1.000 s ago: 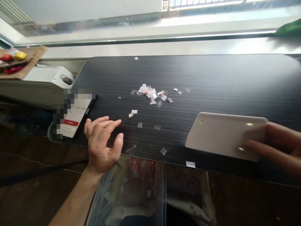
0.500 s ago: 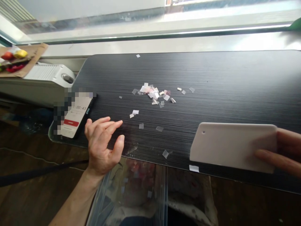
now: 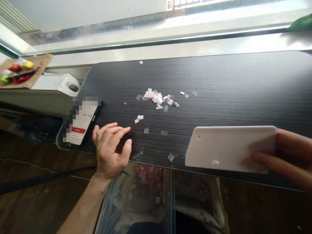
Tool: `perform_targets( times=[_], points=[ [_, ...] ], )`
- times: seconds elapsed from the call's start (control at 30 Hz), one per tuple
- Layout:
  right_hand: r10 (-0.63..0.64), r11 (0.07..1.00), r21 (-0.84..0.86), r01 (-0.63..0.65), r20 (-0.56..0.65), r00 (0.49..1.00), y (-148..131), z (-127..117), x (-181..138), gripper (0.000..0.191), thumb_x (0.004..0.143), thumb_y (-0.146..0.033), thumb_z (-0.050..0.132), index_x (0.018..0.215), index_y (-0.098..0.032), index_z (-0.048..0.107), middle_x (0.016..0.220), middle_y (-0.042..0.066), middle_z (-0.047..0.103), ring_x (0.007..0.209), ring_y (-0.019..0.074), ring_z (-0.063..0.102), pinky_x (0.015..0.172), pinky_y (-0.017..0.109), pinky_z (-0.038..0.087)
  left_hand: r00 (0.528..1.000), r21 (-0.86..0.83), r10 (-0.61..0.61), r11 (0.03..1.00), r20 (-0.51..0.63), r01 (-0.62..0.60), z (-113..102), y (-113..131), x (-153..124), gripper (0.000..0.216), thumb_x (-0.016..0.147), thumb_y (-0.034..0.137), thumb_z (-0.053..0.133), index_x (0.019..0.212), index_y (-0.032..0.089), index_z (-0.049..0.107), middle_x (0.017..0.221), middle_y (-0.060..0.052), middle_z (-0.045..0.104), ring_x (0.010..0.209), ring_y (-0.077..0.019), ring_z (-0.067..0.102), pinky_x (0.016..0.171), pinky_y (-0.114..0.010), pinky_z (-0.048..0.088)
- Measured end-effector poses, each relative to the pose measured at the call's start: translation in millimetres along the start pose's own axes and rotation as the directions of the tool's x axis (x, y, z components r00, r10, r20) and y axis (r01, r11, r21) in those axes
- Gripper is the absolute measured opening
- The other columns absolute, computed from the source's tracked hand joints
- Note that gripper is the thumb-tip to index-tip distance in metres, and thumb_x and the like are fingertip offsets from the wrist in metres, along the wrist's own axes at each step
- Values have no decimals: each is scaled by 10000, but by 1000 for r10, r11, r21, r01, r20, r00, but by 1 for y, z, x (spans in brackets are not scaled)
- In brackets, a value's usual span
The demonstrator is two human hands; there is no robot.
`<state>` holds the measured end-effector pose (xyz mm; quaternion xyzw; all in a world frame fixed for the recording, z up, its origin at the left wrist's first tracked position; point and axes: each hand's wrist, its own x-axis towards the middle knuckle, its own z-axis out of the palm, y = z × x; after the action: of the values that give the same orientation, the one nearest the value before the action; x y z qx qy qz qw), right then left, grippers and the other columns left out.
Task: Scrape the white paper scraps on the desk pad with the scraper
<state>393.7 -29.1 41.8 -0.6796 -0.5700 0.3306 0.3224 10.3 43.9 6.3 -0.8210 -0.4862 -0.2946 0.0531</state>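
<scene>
My right hand point(image 3: 287, 154) grips the right end of a flat white plastic scraper point(image 3: 226, 149), which lies low over the near edge of a black ribbed tabletop point(image 3: 231, 84). Small white and pinkish paper scraps point(image 3: 158, 98) sit in a loose pile at the table's middle, with a few more strewn toward the near edge point(image 3: 170, 157). My left hand point(image 3: 110, 149) rests at the near edge with fingers spread, holding nothing. Under that edge, just right of my left hand, hangs a clear plastic bag point(image 3: 138, 195) with scraps inside.
A phone point(image 3: 82, 122) with a timer on its screen lies at the table's left corner. Left of the table stands a white appliance point(image 3: 52, 86), and behind it a cardboard tray of coloured items point(image 3: 20, 70). A window sill runs along the back.
The scraper has slid left along the near edge and covered the scrap that lay by its lower left corner. My left hand has hardly moved.
</scene>
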Motion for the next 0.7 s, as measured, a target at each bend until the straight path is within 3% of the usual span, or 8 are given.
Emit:
perform_targets(
  times=[0.1,0.2,0.4,0.53,0.7],
  points=[
    [-194,981,21,192,106,975,-19,14,11,104,814,-421,669,829,-332,720,694,-34,757,568,175,717,476,191,578,1000,10,-4,1000,0,4,1,0,0,214,843,218,595,1029,164,686,945,-97,663,1080,-323,601,1102,-625,276],
    [-254,966,-21,257,79,964,-29,23,19,112,815,-404,653,802,-305,702,692,-34,755,538,164,699,465,196,560,1000,17,-20,1000,-1,20,1,1,0,212,838,228,591,1020,188,693,946,-80,669,1087,-309,601,1118,-604,272],
    [-225,972,-36,230,107,968,-28,30,22,170,847,-411,629,878,-256,691,781,-2,754,664,165,701,598,236,556,999,7,-42,999,-8,42,3,1,0,213,826,240,586,1003,204,699,941,-74,681,1084,-304,608,1128,-594,259],
    [-207,974,-84,211,57,977,-32,24,23,237,823,-474,625,856,-248,688,745,12,743,628,177,682,569,269,540,1000,15,-15,1000,-27,16,5,0,-1,203,836,224,583,1001,189,696,944,-78,682,1086,-303,605,1125,-593,253],
    [-75,987,-134,93,133,988,-28,19,9,292,785,-535,638,787,-247,685,745,31,737,637,203,675,529,277,536,999,16,-36,999,-23,36,8,1,-1,198,845,237,574,998,207,696,948,-64,681,1104,-294,600,1133,-581,242]
  ],
)
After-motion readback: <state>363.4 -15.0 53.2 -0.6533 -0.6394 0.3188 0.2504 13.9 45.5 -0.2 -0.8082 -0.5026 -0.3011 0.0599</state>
